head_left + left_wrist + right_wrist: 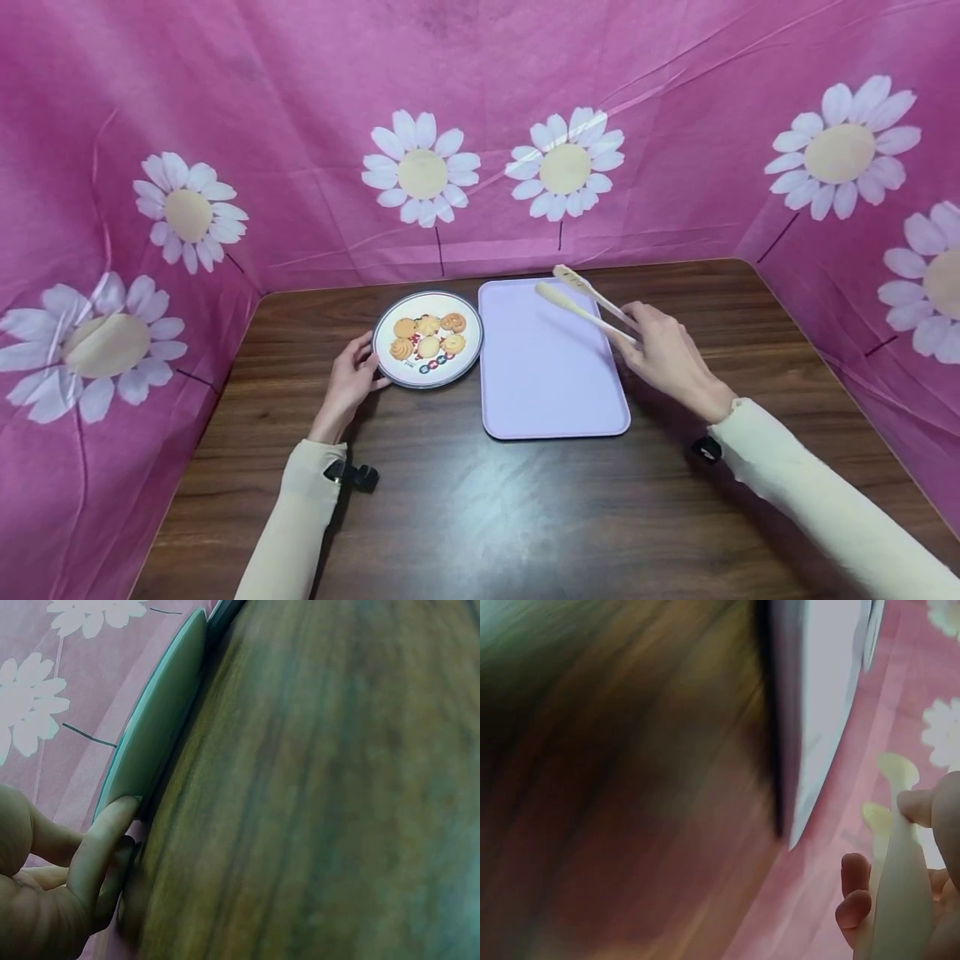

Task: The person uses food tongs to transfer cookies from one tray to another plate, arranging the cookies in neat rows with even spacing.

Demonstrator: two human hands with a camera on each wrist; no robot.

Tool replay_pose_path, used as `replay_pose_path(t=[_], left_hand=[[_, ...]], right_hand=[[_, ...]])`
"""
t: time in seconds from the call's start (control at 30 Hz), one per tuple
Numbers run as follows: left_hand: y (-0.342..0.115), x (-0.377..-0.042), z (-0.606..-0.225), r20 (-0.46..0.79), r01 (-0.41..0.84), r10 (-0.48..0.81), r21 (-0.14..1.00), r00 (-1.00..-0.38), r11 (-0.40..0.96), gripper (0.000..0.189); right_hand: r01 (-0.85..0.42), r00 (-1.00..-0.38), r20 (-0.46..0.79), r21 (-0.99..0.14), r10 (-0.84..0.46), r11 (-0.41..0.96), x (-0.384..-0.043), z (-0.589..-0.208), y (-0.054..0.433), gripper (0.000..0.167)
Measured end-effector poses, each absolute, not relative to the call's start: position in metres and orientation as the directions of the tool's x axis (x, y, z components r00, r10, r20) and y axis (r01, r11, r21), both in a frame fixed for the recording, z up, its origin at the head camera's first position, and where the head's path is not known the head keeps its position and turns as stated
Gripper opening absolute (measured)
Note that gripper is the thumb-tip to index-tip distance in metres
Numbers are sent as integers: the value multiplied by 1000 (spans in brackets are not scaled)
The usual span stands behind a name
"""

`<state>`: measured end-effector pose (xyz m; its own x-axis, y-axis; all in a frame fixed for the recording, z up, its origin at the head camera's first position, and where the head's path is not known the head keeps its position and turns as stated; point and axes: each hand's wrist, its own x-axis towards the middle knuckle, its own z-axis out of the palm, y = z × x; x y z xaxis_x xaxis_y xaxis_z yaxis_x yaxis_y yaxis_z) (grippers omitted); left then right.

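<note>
Beside the left rim of a round white plate (433,377) with a dark edge, my left hand (351,377) grips that rim between thumb and fingers. Several round cookies (428,347) of different shapes lie on the plate. In the left wrist view a fingertip meets the underside of the plate (154,742). My right hand (667,354) holds pale tongs (585,310) over the upper right of a lilac tray (551,383). The tongs' tips stand apart with nothing between them. Thumb and fingers on either side of the tongs (901,885) show in the right wrist view.
Plate and tray lie side by side on a dark wood-grain table (480,508), near its back edge. A pink cloth (315,108) printed with white daisies hangs behind and at both sides. A black strap with a small device (352,475) sits on the left wrist.
</note>
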<state>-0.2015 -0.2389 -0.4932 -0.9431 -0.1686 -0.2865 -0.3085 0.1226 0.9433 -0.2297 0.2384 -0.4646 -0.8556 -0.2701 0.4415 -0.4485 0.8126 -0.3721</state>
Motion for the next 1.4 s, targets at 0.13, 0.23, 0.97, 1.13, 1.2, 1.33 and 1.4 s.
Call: replay_pose_path(t=[0.13, 0.23, 0.97, 1.13, 1.2, 1.33, 1.4], left_hand=[[-238, -201, -493, -285, -306, -165, 944, -944, 123, 57], [-238, -200, -493, -277, -299, -162, 946, -947, 128, 56], [-236, -203, -489, -301, -322, -155, 938, -941, 128, 56], [-238, -201, -487, -313, -335, -162, 933, -936, 132, 56], [-238, -202, -488, -314, -336, -160, 932, -936, 133, 56], [-239, -203, -489, -320, -340, -154, 932, -935, 124, 56], [-240, -203, -488, -329, -348, -159, 931, -931, 112, 56]], right_hand=[[-370, -888, 414, -394, -197, 841, -228, -469, 263, 30], [-327, -904, 398, -400, -159, 856, -227, -474, 279, 31], [-147, -974, 214, -330, -77, 933, -224, -483, 320, 48], [-159, -972, 213, -281, -100, 947, -225, -484, 318, 46], [-157, -971, 216, -272, -99, 949, -225, -484, 317, 46], [-157, -971, 217, -259, -101, 953, -223, -486, 317, 48], [-163, -971, 214, -253, -109, 954, -222, -486, 316, 51]])
